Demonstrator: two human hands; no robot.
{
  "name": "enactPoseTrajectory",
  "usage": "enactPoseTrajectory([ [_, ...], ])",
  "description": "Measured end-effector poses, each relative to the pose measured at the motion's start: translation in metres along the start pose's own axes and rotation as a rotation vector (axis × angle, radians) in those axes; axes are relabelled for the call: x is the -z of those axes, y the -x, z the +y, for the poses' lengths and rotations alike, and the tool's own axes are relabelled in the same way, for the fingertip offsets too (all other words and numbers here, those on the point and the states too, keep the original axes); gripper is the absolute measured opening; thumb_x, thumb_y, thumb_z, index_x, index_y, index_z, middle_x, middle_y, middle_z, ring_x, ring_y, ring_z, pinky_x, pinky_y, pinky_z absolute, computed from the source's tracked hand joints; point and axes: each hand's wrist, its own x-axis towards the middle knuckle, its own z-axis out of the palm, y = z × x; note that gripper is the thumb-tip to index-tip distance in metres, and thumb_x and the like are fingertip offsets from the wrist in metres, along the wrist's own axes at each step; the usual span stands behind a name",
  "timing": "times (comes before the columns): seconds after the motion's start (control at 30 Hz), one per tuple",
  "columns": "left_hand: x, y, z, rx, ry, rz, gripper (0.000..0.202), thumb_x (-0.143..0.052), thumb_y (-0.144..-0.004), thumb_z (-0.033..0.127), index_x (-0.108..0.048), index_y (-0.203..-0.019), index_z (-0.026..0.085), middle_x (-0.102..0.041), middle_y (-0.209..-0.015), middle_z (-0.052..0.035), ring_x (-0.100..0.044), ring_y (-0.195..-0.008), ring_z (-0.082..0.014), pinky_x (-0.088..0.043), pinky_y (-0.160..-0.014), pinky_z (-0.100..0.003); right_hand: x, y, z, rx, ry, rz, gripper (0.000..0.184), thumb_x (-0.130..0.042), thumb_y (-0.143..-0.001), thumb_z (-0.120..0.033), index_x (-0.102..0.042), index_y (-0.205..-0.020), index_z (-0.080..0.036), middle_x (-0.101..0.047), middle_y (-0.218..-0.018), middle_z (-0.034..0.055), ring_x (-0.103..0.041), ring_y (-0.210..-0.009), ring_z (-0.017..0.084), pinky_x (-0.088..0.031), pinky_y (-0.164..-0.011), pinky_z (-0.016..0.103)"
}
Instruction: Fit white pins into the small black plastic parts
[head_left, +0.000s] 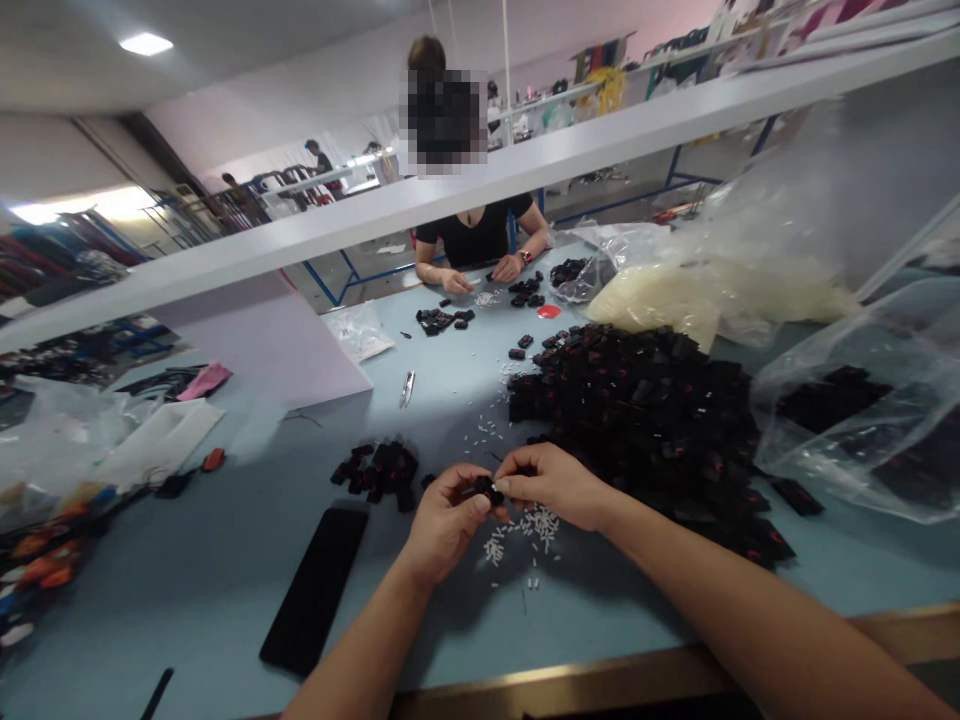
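My left hand (446, 520) is closed around a small black part (489, 490), its thumb and fingers at the edges. My right hand (553, 485) meets it from the right in a pinch, a small white piece (496, 486) showing at the fingertips against the black part. Just below both hands lie many loose little white pieces (544, 522) on the blue-green table (202, 560). A large heap of black parts (637, 400) rises to the right of my right hand. Left of my left hand sits a smaller group of black parts (375, 472).
A black phone (315, 590) lies left of my forearm. Thread snips (407, 388) rest farther back. Clear plastic bags (877, 400) stand at right. A white shelf (360, 215) crosses above the table. Across it, a co-worker's hands (480, 275) handle small parts.
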Motion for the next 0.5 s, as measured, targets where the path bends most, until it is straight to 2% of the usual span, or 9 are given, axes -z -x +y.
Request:
enactPoseTrajectory([
  [0.2,-0.0011,-0.0007,0.0016,0.001,-0.016,0.020,0.027,-0.080,-0.069,0.022,-0.065,-0.091,0.016,-0.069,-0.082,-0.0026,-0.068,-0.065,-0.0165,-0.055,-0.065,-0.030,-0.0036,-0.0028,0.0043,0.034,0.039,0.031,0.016,-0.065,-0.076,-0.030,-0.067,-0.077,-0.015,-0.058,-0.060,-0.0011,-0.051,-0.055,0.012,-0.037,-0.052,0.023],
  [0.37,-0.0014,0.0007,0.0055,-0.008,0.006,0.089,0.035,-0.077,-0.073,0.024,-0.061,-0.104,0.022,-0.065,-0.088,-0.0005,-0.069,-0.066,-0.0173,-0.056,-0.066,-0.034,-0.0047,-0.0028,0.0015,0.052,0.014,0.095,0.018,-0.065,-0.076,-0.034,-0.066,-0.077,-0.016,-0.054,-0.056,-0.0025,-0.046,-0.051,0.011,-0.033,-0.049,0.023],
  [0.5,0.0008,-0.0005,0.0062,-0.029,0.035,0.147,0.028,-0.074,-0.076,0.024,-0.062,-0.101,0.021,-0.064,-0.085,0.0007,-0.069,-0.070,-0.0156,-0.055,-0.071,-0.033,-0.0037,-0.0042,0.0022,0.083,-0.034,0.153,0.020,-0.065,-0.076,-0.038,-0.065,-0.078,-0.018,-0.051,-0.055,-0.0031,-0.041,-0.048,0.010,-0.029,-0.046,0.023],
])
